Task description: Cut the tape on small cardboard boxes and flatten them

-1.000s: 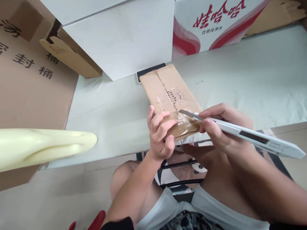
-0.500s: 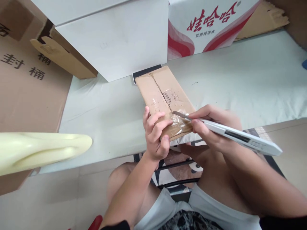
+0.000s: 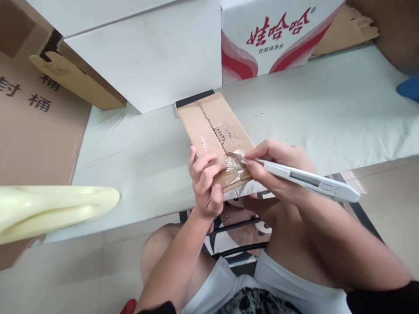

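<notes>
A flat brown cardboard package (image 3: 209, 126) lies at a slant on the pale cloth, its lower end at the front edge. Clear tape crosses that lower end, and a perforated line runs down its middle. My left hand (image 3: 207, 181) grips the package's lower left side, fingers on top, thumb at the near edge. In my right hand (image 3: 278, 168) is a white box cutter (image 3: 307, 179), pinched near its front. Its blade tip meets the package at the tape, by the end of the perforated line.
Behind the package stand a white box (image 3: 147, 56) and a white-and-red carton (image 3: 278, 39). A large brown carton (image 3: 39, 131) is on the left. A pale yellow smooth object (image 3: 65, 209) juts in at left. Something blue (image 3: 409, 89) shows at the right edge.
The view has shifted slightly, so most things sit a little further left. The box cutter's rear end is tilted a bit differently. Both hands keep their holds.
</notes>
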The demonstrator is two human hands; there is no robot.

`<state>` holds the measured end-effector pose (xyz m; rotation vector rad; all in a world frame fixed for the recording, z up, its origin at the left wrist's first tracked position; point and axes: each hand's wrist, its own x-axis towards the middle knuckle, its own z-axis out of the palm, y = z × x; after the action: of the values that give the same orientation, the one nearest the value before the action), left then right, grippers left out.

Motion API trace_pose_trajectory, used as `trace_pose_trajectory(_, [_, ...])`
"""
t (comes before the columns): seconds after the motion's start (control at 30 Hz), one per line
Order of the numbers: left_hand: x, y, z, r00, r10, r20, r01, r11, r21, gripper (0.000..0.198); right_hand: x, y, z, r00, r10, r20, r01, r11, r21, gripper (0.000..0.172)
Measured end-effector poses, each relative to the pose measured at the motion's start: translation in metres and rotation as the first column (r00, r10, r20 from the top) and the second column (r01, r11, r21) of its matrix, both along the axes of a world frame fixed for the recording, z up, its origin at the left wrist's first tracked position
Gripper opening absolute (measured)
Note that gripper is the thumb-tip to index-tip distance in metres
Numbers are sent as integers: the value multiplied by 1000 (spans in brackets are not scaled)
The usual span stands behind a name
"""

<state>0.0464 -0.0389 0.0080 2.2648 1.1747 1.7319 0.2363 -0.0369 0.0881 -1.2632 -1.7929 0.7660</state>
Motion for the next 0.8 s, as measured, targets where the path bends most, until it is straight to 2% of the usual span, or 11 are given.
trace_pose_trajectory(0.13, [0, 0, -1, 1000, 1, 14, -1, 1000, 9, 31, 0, -1, -2, 999, 14, -47, -16, 999, -36, 14])
trace_pose_trajectory(0.47, [1, -2, -3, 1000, 2, 11, -2, 1000, 10, 32, -5, -4, 1, 996, -56, -71, 56, 998, 4, 3])
trace_pose_trajectory(0.8, [1, -3, -5, 1000, 25, -1, -25, 1000, 15, 32, -8, -5, -5, 992, -110, -62, 117, 985, 131, 10])
